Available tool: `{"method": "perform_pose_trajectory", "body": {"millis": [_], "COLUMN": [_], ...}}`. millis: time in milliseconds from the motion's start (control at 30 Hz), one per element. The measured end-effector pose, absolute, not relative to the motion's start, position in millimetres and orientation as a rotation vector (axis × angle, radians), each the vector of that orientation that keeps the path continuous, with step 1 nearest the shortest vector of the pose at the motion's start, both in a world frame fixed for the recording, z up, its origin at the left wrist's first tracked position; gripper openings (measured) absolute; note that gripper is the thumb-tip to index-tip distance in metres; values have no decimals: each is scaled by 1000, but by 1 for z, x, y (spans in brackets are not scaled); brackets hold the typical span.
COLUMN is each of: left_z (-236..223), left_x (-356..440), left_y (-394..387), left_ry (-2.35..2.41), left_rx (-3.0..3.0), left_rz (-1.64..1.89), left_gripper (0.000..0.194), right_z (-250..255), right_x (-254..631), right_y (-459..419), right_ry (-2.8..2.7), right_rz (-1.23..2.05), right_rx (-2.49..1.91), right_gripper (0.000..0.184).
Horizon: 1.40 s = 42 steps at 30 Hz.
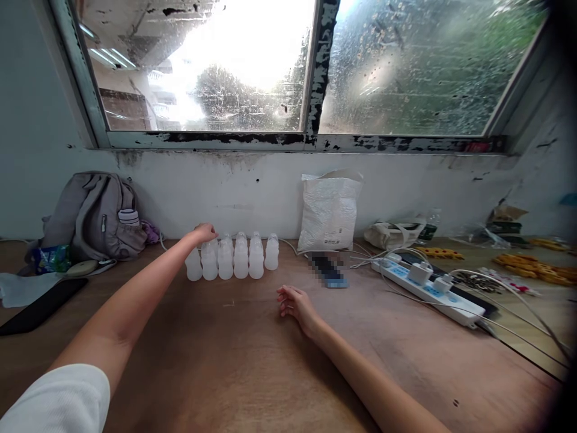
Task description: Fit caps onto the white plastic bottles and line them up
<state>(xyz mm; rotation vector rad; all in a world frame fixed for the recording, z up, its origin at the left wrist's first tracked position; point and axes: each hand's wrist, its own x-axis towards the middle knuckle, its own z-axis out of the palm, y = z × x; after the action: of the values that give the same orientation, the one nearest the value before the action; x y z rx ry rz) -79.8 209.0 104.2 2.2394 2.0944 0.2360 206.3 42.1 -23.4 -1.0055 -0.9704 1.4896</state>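
Observation:
Several frosted white plastic bottles (241, 261) stand upright close together, in rows, near the back of the brown table. My left hand (205, 231) reaches over the left end of the group. Its fingers are closed at the top of a bottle in the back row, and that bottle is mostly hidden by the hand and the bottles in front. At the right end, one bottle (271, 252) stands slightly farther back than the front row. My right hand (297, 305) rests near the tabletop, to the right of and nearer than the bottles, with fingers loosely bent, apart and holding nothing.
A grey backpack (97, 210) and a black flat object (42, 307) lie left. Behind my right hand are a white padded bag (331, 213) and a partly blurred phone (336, 279). A white power strip (428, 288) with plugs and cables crosses the right side.

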Motion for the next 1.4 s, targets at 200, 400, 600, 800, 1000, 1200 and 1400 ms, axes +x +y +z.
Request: {"method": "perform_pose_trajectory", "body": {"millis": [200,400,600,800,1000,1200,1400], "left_z": [101,115,110,25,-18,-16,-20], "left_x": [-79,-74,-41,-20,-33,-47,-55], "left_y": [210,199,133,48,24,28,33], "left_ry": [2105,2129,2075,1453,1436,1529,1531], "left_rx": [2245,2265,2466,2981,2759,2635,2599], "left_rz": [252,376,808,845,1013,1129,1086], "left_gripper": [29,29,30,21,22,21,20], "right_z": [-24,-24,-23,-36,-43,-38,-35], "right_x": [205,206,231,271,282,275,246], "right_y": [42,44,58,80,93,84,67], "right_ry": [-978,-1008,-1461,-1636,-1600,-1658,-2050], "right_rz": [1490,1413,567,-214,-111,-238,-88], "right_rx": [-1007,-1019,-1329,-1977,-2268,-2038,-1642], "right_gripper": [19,19,20,43,51,42,28]}}
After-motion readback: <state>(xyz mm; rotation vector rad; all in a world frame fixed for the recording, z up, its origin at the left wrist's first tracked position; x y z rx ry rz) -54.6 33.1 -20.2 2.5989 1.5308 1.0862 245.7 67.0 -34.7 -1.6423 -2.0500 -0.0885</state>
